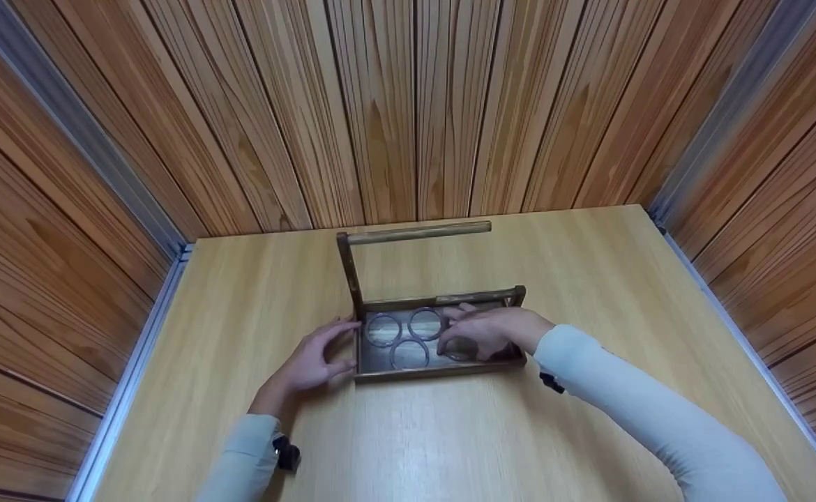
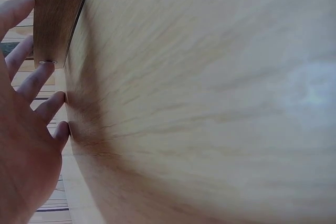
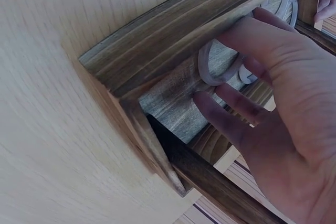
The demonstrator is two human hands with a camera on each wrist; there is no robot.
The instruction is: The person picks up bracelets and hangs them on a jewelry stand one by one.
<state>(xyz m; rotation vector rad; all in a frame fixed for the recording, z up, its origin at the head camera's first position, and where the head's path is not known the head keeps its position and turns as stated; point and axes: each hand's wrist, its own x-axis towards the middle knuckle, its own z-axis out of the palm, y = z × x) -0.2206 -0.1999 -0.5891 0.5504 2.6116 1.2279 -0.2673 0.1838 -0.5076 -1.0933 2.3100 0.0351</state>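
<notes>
A dark wooden caddy (image 1: 443, 373) with a shallow tray lies on the table. Inside, three greyish rings sit close together: a left ring (image 1: 383, 346), a back ring (image 1: 425, 339) and a front ring (image 1: 395, 354). At the tray's right end, my right hand (image 1: 488, 331) pinches a fourth-spot ring (image 3: 203, 69) between thumb and fingers, partly hiding it in the head view. My left hand (image 1: 314, 359) has its fingers spread and touches the tray's left end wall (image 2: 59, 22).
From the caddy's left end rises a post (image 1: 351, 275) with a handle bar (image 1: 418, 233) extending right, its far end unsupported. Another dark bar (image 1: 481, 295) lies along the back right rim. Wood-panelled walls (image 1: 387, 111) enclose the table (image 1: 436, 439) at the back and sides.
</notes>
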